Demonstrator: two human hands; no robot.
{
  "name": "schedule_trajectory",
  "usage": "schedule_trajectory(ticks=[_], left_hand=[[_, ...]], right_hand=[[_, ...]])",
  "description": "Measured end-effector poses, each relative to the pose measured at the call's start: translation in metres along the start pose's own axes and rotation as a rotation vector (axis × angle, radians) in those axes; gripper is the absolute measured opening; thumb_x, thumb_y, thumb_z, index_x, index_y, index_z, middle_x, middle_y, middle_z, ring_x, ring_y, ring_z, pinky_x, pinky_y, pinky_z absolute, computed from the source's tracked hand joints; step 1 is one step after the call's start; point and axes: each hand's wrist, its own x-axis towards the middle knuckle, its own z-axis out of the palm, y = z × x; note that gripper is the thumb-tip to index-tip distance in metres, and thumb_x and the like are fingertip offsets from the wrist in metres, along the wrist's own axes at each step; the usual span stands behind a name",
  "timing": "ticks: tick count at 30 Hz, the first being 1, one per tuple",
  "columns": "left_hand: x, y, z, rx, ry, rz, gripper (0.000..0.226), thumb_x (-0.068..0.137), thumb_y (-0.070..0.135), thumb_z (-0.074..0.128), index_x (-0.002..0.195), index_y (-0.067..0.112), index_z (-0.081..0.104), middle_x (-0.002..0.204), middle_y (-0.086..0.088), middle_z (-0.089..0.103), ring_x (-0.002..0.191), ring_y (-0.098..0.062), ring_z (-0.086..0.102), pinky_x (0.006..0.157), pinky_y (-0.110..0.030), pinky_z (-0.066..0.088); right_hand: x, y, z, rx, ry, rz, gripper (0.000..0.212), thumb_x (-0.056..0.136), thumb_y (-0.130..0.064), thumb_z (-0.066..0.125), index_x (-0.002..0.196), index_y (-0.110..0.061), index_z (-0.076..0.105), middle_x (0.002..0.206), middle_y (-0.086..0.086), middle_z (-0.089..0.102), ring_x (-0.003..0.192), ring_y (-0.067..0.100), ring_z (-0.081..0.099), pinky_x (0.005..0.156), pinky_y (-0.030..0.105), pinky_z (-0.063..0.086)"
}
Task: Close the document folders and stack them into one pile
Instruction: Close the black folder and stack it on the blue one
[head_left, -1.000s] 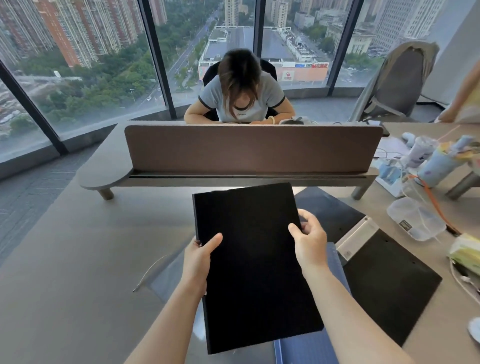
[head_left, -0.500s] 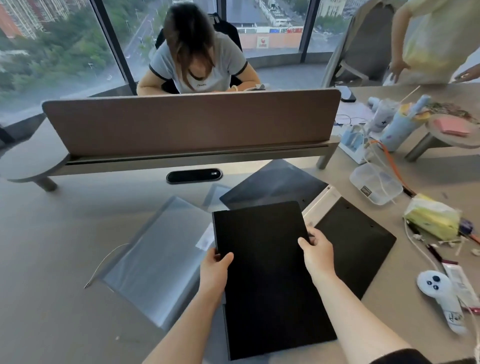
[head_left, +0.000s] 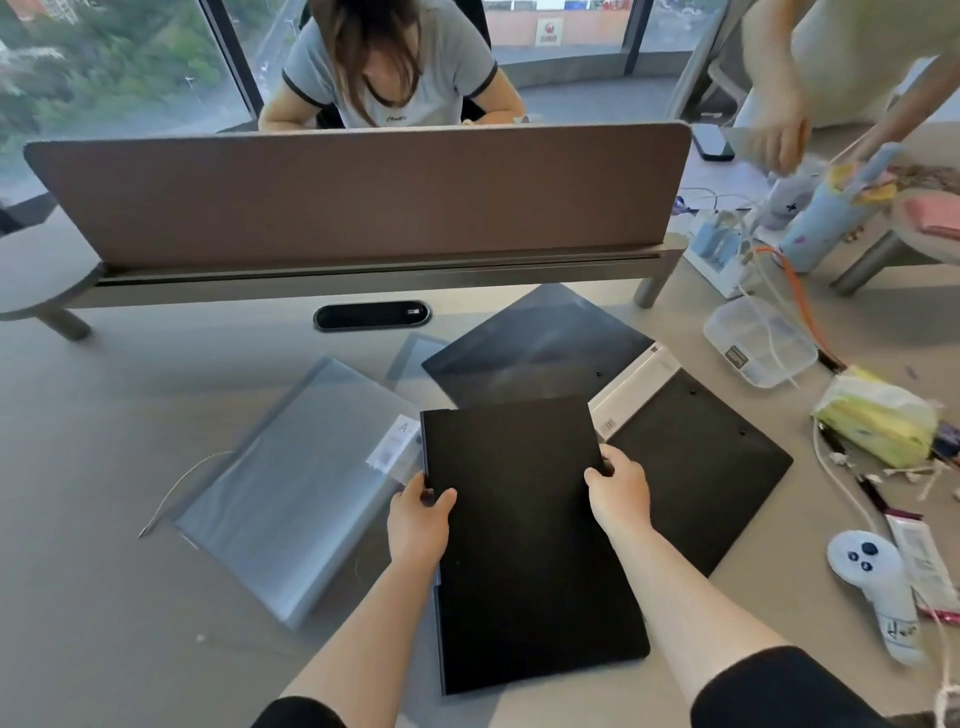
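Note:
A closed black folder (head_left: 524, 561) lies low over the desk in front of me. My left hand (head_left: 418, 519) grips its left edge and my right hand (head_left: 618, 491) grips its right edge. Behind it a second black folder (head_left: 691, 467) lies open flat, with a white spine strip (head_left: 636, 387) and a dark glossy cover (head_left: 540, 348) toward the divider. A translucent grey folder (head_left: 306, 483) with a white label rests to the left, partly under the held folder.
A brown desk divider (head_left: 358, 192) runs across the back; a person sits behind it. Right side holds a clear plastic box (head_left: 758, 343), tissue pack (head_left: 878, 421), white controller (head_left: 878, 577), cables, and another person's hand (head_left: 779, 135). A thin wire (head_left: 176, 488) lies left.
The black folder came down from a raised position to just above the desk, both hands still on its edges. The view tilted down, revealing the grey folder and the right-side clutter.

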Motion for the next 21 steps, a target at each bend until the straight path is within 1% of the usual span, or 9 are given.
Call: schedule_trajectory(ticks=[4,6,8,9,11,14,16,19,21], left_hand=[[0.002,-0.002,0.005,0.016,0.050,-0.032,0.047,0.100,0.023,0.062,0.146,0.016,0.054,0.133,-0.008,0.064,0.117,-0.029,0.065,0.100,-0.040,0.053],[0.004,-0.003,0.007,0.019,0.058,-0.048,0.043,0.100,0.023,0.062,0.142,0.016,0.057,0.123,-0.002,0.066,0.108,-0.026,0.065,0.099,-0.039,0.052],[0.006,-0.003,0.008,0.001,0.054,-0.071,0.043,0.101,0.022,0.061,0.142,0.015,0.055,0.114,0.003,0.062,0.100,-0.022,0.062,0.094,-0.036,0.051],[0.006,-0.002,0.008,-0.006,0.053,-0.078,0.044,0.101,0.022,0.060,0.144,0.015,0.054,0.118,0.000,0.063,0.103,-0.023,0.063,0.093,-0.036,0.051],[0.006,0.000,0.009,-0.018,0.048,-0.083,0.045,0.102,0.022,0.060,0.146,0.015,0.052,0.136,-0.007,0.064,0.118,-0.029,0.065,0.097,-0.039,0.052],[0.006,0.004,0.007,-0.081,0.044,-0.106,0.044,0.102,0.021,0.059,0.145,0.011,0.053,0.144,-0.011,0.060,0.128,-0.032,0.061,0.105,-0.044,0.050],[0.004,0.006,0.001,-0.133,0.046,-0.130,0.045,0.103,0.020,0.059,0.146,0.010,0.053,0.143,-0.011,0.061,0.130,-0.032,0.060,0.109,-0.045,0.048],[0.005,0.006,-0.014,-0.192,0.036,-0.129,0.039,0.101,0.022,0.061,0.138,0.010,0.061,0.130,-0.011,0.069,0.119,-0.031,0.067,0.108,-0.049,0.052],[0.008,0.003,-0.030,-0.234,0.045,-0.129,0.037,0.100,0.022,0.063,0.135,0.011,0.064,0.124,-0.009,0.073,0.113,-0.030,0.069,0.105,-0.050,0.054]], right_hand=[[0.003,0.000,0.001,-0.022,-0.054,0.022,0.045,0.095,-0.008,0.053,0.138,-0.021,0.051,0.134,0.006,0.052,0.123,0.028,0.053,0.097,0.037,0.045],[0.004,0.001,0.001,-0.020,-0.066,0.021,0.045,0.092,-0.005,0.052,0.134,-0.022,0.055,0.129,0.006,0.057,0.116,0.026,0.056,0.092,0.034,0.046],[0.006,0.002,0.000,-0.003,-0.067,0.028,0.045,0.089,-0.003,0.052,0.129,-0.023,0.058,0.125,0.005,0.061,0.112,0.025,0.058,0.094,0.037,0.049],[0.006,0.003,0.000,0.004,-0.066,0.039,0.046,0.088,-0.003,0.053,0.129,-0.024,0.058,0.125,0.005,0.062,0.112,0.025,0.059,0.096,0.040,0.050],[0.007,0.004,-0.002,0.013,-0.068,0.052,0.047,0.090,-0.001,0.054,0.132,-0.022,0.057,0.126,0.006,0.063,0.115,0.026,0.059,0.099,0.043,0.051],[0.005,0.001,-0.003,0.048,-0.058,0.059,0.044,0.092,0.000,0.055,0.132,-0.019,0.057,0.125,0.006,0.064,0.114,0.025,0.059,0.100,0.042,0.050],[0.001,-0.003,-0.001,0.071,-0.047,0.058,0.044,0.092,0.000,0.055,0.131,-0.020,0.058,0.125,0.005,0.064,0.115,0.024,0.059,0.099,0.042,0.050],[-0.006,-0.011,0.007,0.108,-0.047,0.025,0.043,0.092,0.001,0.055,0.129,-0.020,0.060,0.121,0.003,0.065,0.117,0.024,0.059,0.098,0.039,0.050],[-0.014,-0.021,0.015,0.132,-0.055,-0.007,0.047,0.092,0.001,0.056,0.134,-0.020,0.057,0.127,0.003,0.063,0.121,0.024,0.057,0.099,0.038,0.048]])
